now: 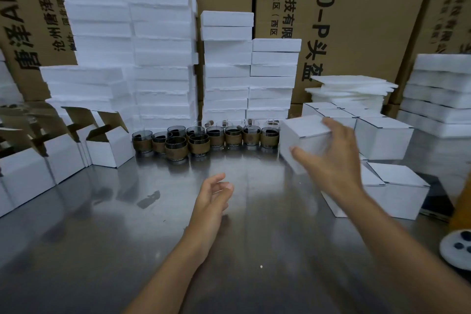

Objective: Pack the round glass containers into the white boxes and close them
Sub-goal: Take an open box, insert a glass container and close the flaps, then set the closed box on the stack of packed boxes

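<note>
Several round glass containers with brown bands stand in a row at the back of the steel table. My right hand grips a closed white box just right of the row, with the fingers over its top and the thumb on its front face. My left hand hovers over the middle of the table with fingers loosely apart and nothing in it. Open white boxes with raised flaps stand at the left. Closed white boxes are stacked at the right.
Tall stacks of white foam pieces stand behind the glasses, in front of brown cartons. More foam is piled at the far right. A white round device and an orange object sit at the right edge.
</note>
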Action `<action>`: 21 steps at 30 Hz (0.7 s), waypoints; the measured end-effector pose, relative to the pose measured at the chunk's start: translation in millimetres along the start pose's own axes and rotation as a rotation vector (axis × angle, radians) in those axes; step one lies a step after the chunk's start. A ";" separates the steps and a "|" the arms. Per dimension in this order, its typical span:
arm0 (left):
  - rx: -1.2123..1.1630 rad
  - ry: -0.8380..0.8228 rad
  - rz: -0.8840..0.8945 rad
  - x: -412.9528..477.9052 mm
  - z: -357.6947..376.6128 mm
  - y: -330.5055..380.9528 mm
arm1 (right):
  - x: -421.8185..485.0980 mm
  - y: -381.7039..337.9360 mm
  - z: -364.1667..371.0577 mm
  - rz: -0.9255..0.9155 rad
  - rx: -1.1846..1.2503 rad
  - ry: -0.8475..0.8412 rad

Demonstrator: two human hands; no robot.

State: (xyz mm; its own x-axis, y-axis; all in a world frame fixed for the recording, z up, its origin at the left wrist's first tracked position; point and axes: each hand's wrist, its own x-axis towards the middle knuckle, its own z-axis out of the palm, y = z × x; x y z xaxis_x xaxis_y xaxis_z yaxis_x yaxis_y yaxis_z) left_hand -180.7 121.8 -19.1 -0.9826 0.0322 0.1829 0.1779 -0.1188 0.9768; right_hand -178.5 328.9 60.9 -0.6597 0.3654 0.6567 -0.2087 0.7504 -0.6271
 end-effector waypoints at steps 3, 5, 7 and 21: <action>0.006 -0.003 -0.002 2.9 1.4 -1.9 | 31.7 18.8 -16.7 0.035 -0.145 0.063; 0.003 -0.004 -0.006 4.4 1.6 -3.3 | 43.9 33.4 -21.9 0.048 -0.218 0.092; 0.001 -0.005 -0.007 5.3 1.6 -4.5 | 50.8 46.6 -23.2 0.066 -0.257 0.104; 0.007 -0.016 -0.002 5.7 2.9 -3.7 | 64.0 83.2 -8.0 0.114 -0.338 0.075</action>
State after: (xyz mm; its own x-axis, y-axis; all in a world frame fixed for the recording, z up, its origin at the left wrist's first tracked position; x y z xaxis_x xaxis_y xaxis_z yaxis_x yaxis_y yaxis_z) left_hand -186.9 125.3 -21.4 -0.9820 0.0487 0.1827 0.1764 -0.1118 0.9780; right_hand -232.3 419.1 54.1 -0.6074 0.4870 0.6277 0.1215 0.8377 -0.5324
